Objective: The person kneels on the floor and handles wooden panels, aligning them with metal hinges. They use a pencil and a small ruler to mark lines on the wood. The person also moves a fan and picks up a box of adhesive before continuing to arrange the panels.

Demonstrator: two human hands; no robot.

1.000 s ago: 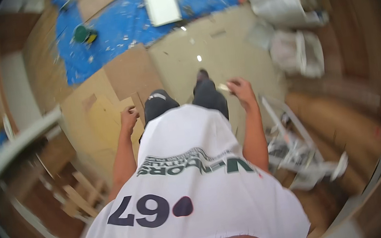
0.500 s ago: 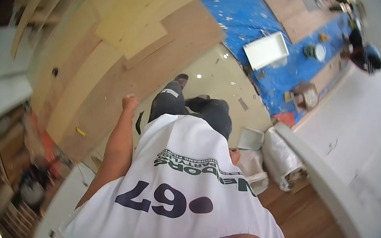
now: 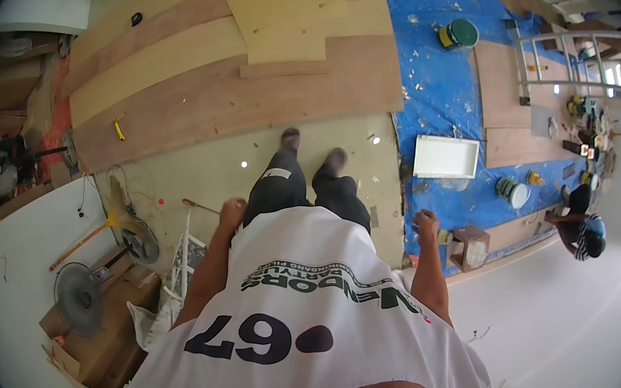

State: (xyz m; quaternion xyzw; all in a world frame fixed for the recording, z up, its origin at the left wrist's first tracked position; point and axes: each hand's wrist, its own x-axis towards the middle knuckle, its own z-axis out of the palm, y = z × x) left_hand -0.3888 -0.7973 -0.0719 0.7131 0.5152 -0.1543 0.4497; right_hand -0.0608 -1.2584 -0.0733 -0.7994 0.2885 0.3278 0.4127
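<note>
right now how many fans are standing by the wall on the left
2. One pedestal fan stands over the cardboard box near the left hand; a second fan stands just behind it, by the broom. More may be hidden.

The white shirt [image 3: 298, 331] hides the person's waist and upper legs, and the lower picture edge cuts it off. Both hands are small and blurred: the left hand [image 3: 232, 211] and the right hand [image 3: 426, 224] look curled, but whether either grip holds anything cannot be told. The small tools [image 3: 585, 125] beside the ladder [image 3: 586, 64] are too tiny to identify. A crouching person [image 3: 582, 231] at the right shows only partly.
</note>
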